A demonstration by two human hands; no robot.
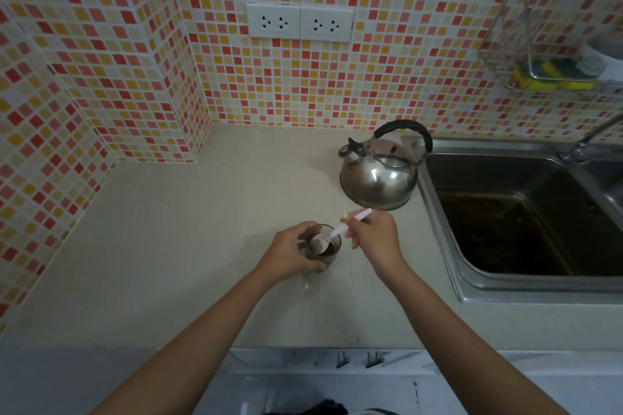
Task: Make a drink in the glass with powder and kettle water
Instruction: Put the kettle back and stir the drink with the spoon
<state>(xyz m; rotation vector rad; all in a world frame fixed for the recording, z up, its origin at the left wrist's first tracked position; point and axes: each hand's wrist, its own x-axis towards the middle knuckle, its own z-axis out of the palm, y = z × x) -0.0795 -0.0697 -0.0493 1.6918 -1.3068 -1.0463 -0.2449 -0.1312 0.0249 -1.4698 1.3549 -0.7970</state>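
Observation:
A small glass (328, 254) with dark brown liquid stands on the beige counter (175, 246). My left hand (290, 254) wraps around its left side. My right hand (377, 239) pinches the handle of a white plastic spoon (332, 235), whose bowl sits at the glass's rim with brown residue on it. The steel kettle (381, 175) with a black handle stands behind the glass, to the right, its spout pointing left.
A steel sink (526, 212) with a dark stained basin lies to the right, its tap (586, 141) at the back. A wire rack (553, 54) with sponges hangs on the tiled wall. Two socket plates (300, 22) sit above the counter.

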